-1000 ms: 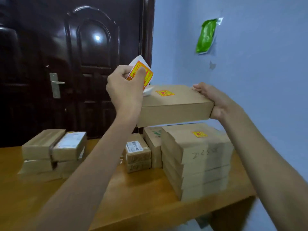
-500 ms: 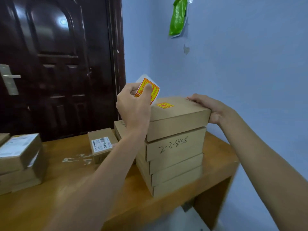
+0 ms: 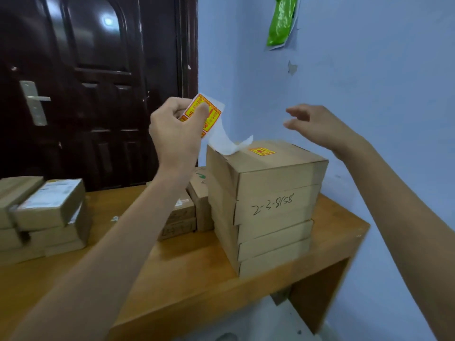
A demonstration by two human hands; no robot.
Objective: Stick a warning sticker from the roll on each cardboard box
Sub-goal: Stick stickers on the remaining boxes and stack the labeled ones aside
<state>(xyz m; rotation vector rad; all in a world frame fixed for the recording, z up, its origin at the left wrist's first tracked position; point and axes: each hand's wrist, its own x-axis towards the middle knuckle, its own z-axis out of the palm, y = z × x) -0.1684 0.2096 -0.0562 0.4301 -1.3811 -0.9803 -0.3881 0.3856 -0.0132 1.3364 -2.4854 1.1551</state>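
Fingers (image 3: 194, 112) of the left hand (image 3: 173, 130) are curled around the sticker roll (image 3: 205, 114), its yellow-and-red labels pinched under the thumb, while a strip of bare white backing (image 3: 227, 142) trails down onto the top cardboard box (image 3: 275, 168). The right hand (image 3: 317, 126) is held above that box, fingers spread and relaxed, gripping nothing. A warning sticker (image 3: 262, 151) is seen stuck on the lid of the top box, which crowns a stack of four (the second marked by hand "2-3-8158") on the wooden table (image 3: 197, 271). Further boxes (image 3: 46, 210) are stacked at the left.
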